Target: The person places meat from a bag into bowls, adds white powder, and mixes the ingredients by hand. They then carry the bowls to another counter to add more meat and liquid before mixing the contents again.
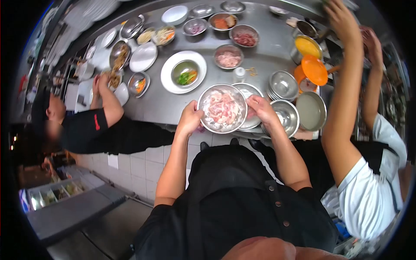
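A steel mixing bowl (201,118) of pale raw meat strips (223,106), with whitish streaks on its inner wall, is held in front of me. My left hand (190,118) is closed on its left rim. Over the right rim lies the thumb of my right hand (263,111), its fingers partly hidden. Just behind, partly covered by the held bowl, is a second shallow steel bowl (255,89). A white-capped shaker (239,73) stands beyond it. To the left, a wide white plate (169,82) bears a bowl of chopped greens and orange pieces (187,77).
Bowls of raw meat (228,59) and red meat (245,39) line the steel counter (147,104). On the right are stacked steel bowls (284,84), a pot of cloudy liquid (310,112) and an orange strainer (314,69). Co-workers stand close on both sides; one raised arm (346,95) reaches up.
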Demonstrator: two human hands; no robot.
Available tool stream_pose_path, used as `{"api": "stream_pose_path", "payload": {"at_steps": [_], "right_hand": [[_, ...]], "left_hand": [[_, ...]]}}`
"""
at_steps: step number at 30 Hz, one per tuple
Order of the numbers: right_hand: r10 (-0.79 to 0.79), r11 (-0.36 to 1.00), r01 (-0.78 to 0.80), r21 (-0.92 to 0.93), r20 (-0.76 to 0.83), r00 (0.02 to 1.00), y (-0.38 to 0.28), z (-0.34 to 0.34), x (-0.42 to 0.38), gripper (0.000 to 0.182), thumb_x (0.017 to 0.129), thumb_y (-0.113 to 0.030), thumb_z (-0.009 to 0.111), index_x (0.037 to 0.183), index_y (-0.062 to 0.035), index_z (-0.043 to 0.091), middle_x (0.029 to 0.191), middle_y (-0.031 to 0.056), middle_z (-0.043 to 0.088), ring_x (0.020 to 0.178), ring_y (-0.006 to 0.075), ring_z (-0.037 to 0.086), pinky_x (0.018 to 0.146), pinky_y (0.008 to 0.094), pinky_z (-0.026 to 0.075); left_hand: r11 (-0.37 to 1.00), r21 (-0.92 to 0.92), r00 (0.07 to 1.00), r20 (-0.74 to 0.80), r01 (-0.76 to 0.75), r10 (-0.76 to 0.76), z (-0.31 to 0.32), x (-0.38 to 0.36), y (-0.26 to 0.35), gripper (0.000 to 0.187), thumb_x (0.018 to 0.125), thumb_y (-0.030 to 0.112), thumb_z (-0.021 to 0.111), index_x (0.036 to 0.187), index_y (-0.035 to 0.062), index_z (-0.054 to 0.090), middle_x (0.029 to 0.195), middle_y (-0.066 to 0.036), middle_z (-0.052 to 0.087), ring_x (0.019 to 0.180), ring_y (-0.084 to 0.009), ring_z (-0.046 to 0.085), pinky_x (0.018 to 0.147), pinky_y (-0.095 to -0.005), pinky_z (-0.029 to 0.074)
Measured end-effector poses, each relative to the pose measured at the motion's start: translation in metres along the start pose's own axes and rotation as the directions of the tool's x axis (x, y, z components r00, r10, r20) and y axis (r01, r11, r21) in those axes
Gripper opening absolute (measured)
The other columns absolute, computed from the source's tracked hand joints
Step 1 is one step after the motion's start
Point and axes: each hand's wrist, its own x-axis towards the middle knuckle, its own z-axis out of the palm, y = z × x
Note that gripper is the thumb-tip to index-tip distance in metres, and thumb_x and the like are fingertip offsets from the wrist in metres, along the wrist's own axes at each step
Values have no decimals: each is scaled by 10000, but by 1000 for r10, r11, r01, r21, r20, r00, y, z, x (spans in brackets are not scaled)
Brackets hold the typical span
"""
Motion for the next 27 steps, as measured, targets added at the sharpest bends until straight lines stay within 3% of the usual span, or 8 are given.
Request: {"api": "stream_pose_path", "payload": {"at_steps": [2, 4, 8, 12, 18, 19, 21, 27], "right_hand": [[-20, 981, 25, -194, 26, 999, 36, 2, 44, 200, 932, -203, 696, 999, -15, 688, 917, 107, 733, 786, 215, 713, 743, 361, 573], [-348, 277, 323, -905, 219, 911, 55, 17, 63, 235, 926, -218, 681, 1086, -51, 722, 1027, 167, 750, 946, 338, 718, 864, 444, 561], [89, 49, 330, -943, 333, 939, 73, 43, 65, 329, 890, -172, 663, 1204, -99, 728, 1093, 212, 728, 1076, 398, 670, 960, 476, 518], [-10, 252, 280, -927, 287, 958, 64, 53, 52, 344, 901, -139, 632, 1233, -81, 702, 1169, 223, 705, 1129, 400, 648, 1001, 469, 499], [84, 150, 376, -914, 391, 917, 114, 16, 117, 372, 755, -135, 734, 1116, -44, 741, 1069, 186, 743, 989, 336, 713, 888, 416, 566], [320, 492, -28, -870, 150, 935, 94, 19, 111, 281, 757, -127, 739, 1023, -39, 750, 939, 125, 732, 862, 236, 714, 722, 390, 588], [221, 840, -145, -522, 84, 972, 97, -2, 112, 272, 822, -61, 698, 1093, -56, 697, 880, 68, 675, 766, 170, 671, 634, 344, 577], [83, 994, -70, 83, -165, 983, 56, 33, 93, 284, 944, 38, 540, 1221, -18, 569, 1086, 113, 688, 896, 223, 705, 735, 333, 616]], "left_hand": [[999, -41, 994, -102, 31, -36, -17, -19, -12, 60, 889, 56, 559, 882, 27, 507, 668, -48, 553, 476, -116, 530, 414, -276, 414], [995, -83, 976, -205, 57, -73, -35, -33, -25, 55, 889, 52, 551, 869, 30, 505, 652, -51, 548, 477, -119, 533, 413, -278, 412], [979, -193, 941, -315, 69, -128, -63, -66, -62, 50, 879, 41, 550, 871, 33, 501, 659, -57, 551, 473, -122, 532, 406, -278, 408], [942, -329, 919, -346, 69, -188, -77, -97, -92, 72, 862, 20, 555, 897, 50, 500, 692, -44, 550, 471, -104, 493, 382, -245, 370], [899, -434, 910, -348, 59, -227, -112, -123, -143, 102, 868, 25, 575, 938, 41, 502, 717, -66, 573, 472, -110, 494, 395, -250, 370], [896, -440, 906, -353, 60, -235, -120, -128, -153, 99, 875, 25, 568, 952, 34, 506, 732, -75, 583, 476, -113, 499, 395, -253, 371], [880, -474, 896, -372, 41, -242, -135, -142, -173, 96, 875, 24, 563, 952, 33, 506, 736, -77, 587, 478, -115, 504, 395, -253, 373], [861, -508, 844, -468, -14, -262, -195, -202, -229, 76, 861, 37, 562, 896, 50, 495, 689, -71, 579, 494, -131, 537, 403, -269, 398]]}}
